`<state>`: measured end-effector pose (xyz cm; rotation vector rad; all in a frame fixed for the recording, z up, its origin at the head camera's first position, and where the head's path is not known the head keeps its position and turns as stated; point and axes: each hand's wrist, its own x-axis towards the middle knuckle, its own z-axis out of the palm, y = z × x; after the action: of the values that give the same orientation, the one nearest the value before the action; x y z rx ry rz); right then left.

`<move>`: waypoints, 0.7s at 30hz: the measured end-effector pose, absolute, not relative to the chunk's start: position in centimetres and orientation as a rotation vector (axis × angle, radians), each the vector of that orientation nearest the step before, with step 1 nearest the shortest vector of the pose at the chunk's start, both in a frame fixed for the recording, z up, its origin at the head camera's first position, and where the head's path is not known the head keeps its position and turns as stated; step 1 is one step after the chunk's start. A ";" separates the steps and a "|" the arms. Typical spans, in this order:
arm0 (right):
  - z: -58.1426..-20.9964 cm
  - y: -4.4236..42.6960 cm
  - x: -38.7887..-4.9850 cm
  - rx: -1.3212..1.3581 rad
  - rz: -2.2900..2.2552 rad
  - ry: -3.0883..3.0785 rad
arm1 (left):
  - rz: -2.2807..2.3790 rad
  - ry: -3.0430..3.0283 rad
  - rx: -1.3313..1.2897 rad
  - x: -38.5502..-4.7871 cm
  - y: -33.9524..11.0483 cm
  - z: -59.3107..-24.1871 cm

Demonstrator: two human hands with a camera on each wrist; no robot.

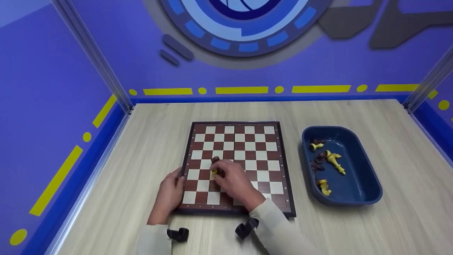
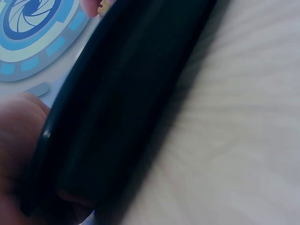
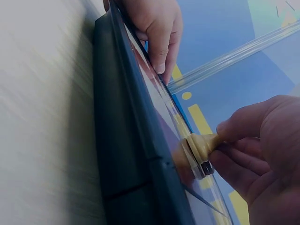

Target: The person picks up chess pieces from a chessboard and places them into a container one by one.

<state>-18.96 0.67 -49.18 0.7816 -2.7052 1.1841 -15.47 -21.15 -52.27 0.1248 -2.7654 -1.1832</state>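
A brown-and-white chessboard lies on the table. My left hand grips its left edge, thumb on top; the dark side of the board fills much of the left wrist view. Over the left half of the board, my right hand pinches a yellow chess piece by its upper part. The piece's base is at the board surface; I cannot tell whether it touches. A dark brown chess piece stands just beyond the right fingertips. More dark brown shows beside the yellow piece, partly hidden by the fingers.
To the right of the board stands a dark blue tray with several yellow and brown chess pieces lying in it, among them a long yellow piece. Blue-purple panels enclose the back and sides of the wooden table.
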 end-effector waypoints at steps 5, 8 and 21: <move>-49.3 0.7 -18.8 0.785 1.175 -2.693 | -1.196 -2.779 0.173 -15.4 -21.0 -52.4; -49.4 0.8 -18.7 0.790 1.186 -2.685 | -1.200 -2.787 0.198 -15.3 -21.0 -52.4; -48.6 1.2 -18.6 0.780 1.337 -2.602 | -1.196 -2.786 0.182 -15.5 -21.1 -52.2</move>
<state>-18.60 1.24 -48.60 0.7796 -2.6024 1.3370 -15.47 -21.12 -52.25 0.1819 -2.7859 -1.1956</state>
